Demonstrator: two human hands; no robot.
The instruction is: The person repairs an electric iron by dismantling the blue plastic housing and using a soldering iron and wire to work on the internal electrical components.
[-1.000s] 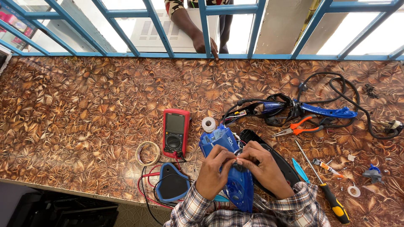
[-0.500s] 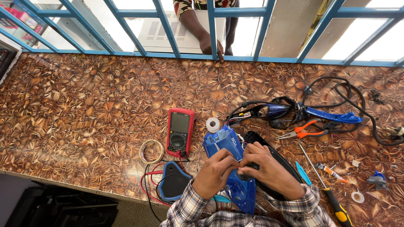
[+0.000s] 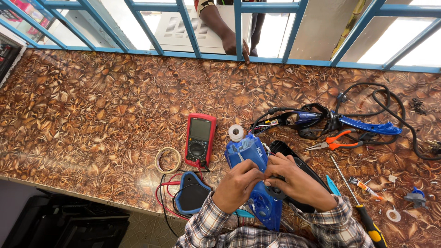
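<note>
A blue plastic appliance housing (image 3: pixel 250 158) lies on the brown patterned counter (image 3: pixel 92 115) in front of me. My left hand (image 3: pixel 236 183) rests on its middle with fingers pinched together. My right hand (image 3: pixel 296 181) meets it from the right, fingers closed on a small dark part at the housing's edge. A black piece (image 3: pixel 287 149) lies just behind my right hand. Both plaid sleeves show at the bottom.
A red multimeter (image 3: pixel 200 139) with leads, a tape ring (image 3: pixel 167 160), a white roll (image 3: pixel 236 132) and a blue-black cover (image 3: pixel 192 193) lie left. Right: orange pliers (image 3: pixel 337 140), blue handle with black cable (image 3: pixel 363 124), yellow-handled screwdriver (image 3: pixel 363 209). Another person's hand (image 3: pixel 234 43) holds the blue window bars.
The view has shifted slightly, so everything sits a little lower in frame. My hands stay together on the blue housing. The other person's hand remains at the bars.
</note>
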